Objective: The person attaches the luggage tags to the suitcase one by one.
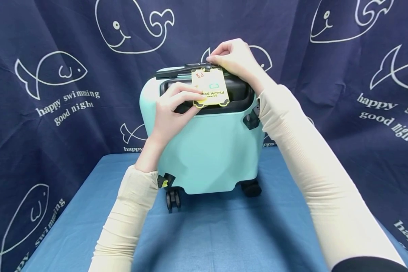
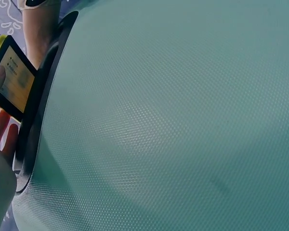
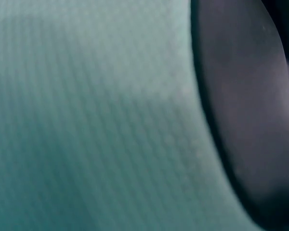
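A light teal suitcase [image 1: 210, 151] stands upright, its black carry handle [image 1: 171, 73] at the top. Against the handle recess hangs a yellow luggage tag [image 1: 212, 81] with printed lettering and suitcase-like corners. My left hand [image 1: 175, 107] grips the tag's lower left edge between thumb and fingers. In the left wrist view, the back of the tag [image 2: 20, 77] shows a card window with the thumb over it. Above the tag, the thumb and index finger of my right hand [image 1: 236, 58] pinch at the tag's dark strap [image 1: 208, 67], beside the handle.
The suitcase stands on a blue cloth-covered table [image 1: 204, 234], on black wheels [image 1: 173, 199]. Close behind hangs a navy curtain [image 1: 190, 22] with white fish and whale drawings. The right wrist view holds only the textured shell [image 3: 96, 120] and black recess trim [image 3: 245, 110].
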A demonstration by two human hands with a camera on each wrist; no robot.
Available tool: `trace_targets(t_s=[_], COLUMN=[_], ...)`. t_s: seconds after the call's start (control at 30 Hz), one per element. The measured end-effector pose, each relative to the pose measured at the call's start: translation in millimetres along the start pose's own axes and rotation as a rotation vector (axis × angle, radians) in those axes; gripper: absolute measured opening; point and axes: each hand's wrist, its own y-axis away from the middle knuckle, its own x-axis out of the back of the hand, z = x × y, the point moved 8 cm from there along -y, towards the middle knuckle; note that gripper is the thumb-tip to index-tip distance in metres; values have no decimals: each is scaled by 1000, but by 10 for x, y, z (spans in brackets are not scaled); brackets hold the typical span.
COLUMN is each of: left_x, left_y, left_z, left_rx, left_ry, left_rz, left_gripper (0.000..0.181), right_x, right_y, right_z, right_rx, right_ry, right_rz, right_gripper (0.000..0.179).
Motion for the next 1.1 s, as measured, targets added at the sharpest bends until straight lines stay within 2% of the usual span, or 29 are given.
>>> trace_targets(t_s=[0.2, 0.37, 0.43, 0.53, 0.67, 0.77, 0.93, 1.1], left_x=[-38, -47, -4, 135, 386, 550, 791, 973], left_y=[-17, -43, -27, 59, 216, 311, 509, 779], left_z=[-22, 12, 31, 64, 118, 164, 204, 154], left_rx=[15, 12, 37, 117, 246, 318, 408, 476], left_ry=[-6, -73, -106, -157, -174, -199, -314, -432], left_rz=[-7, -23, -2, 63, 153, 160, 72, -22], left_gripper=[12, 20, 26, 31, 24, 18, 16, 21], right_x=[41, 106, 142, 213, 327, 429, 582, 641], right_y=[-28, -26, 8, 104, 301, 512, 934, 1372], right_z=[-15, -40, -53, -48, -27, -16, 112, 322], right_rx=[51, 110, 129, 127, 151, 223, 325, 405], right_ry=[77, 175, 206, 235, 183, 109, 62, 69], right_rz=[51, 62, 63, 80, 160, 262, 391, 424], right_gripper=[29, 29, 29, 29, 28, 23, 16, 11])
